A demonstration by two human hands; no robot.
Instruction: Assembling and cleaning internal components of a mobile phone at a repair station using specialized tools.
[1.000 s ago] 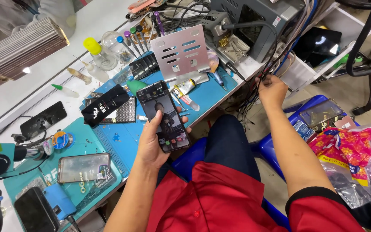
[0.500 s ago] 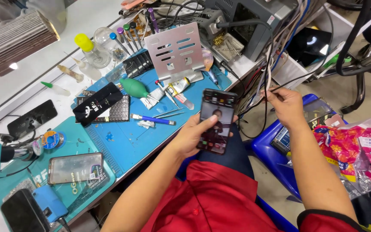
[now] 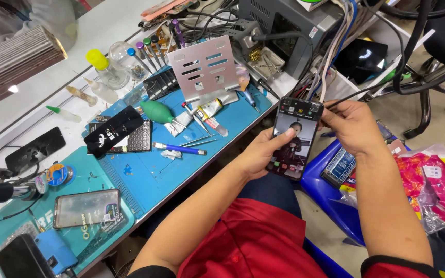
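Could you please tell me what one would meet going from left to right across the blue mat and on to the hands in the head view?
Black pouch → green rubber blower → blue pen tool → perforated metal stand → left hand → smartphone → right hand.

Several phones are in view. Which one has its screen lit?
The phone held in both hands, off the bench edge, shows a picture. The phone on the green mat and the black phone near the wall are dark.

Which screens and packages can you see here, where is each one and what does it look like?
Smartphone: held between left hand and right hand, lit screen showing a picture.
Second phone: flat on teal mat, front left, dark reflective screen.
Plastic bag: far right, crinkled, pink and yellow.
Black pouch: on blue mat, white print.
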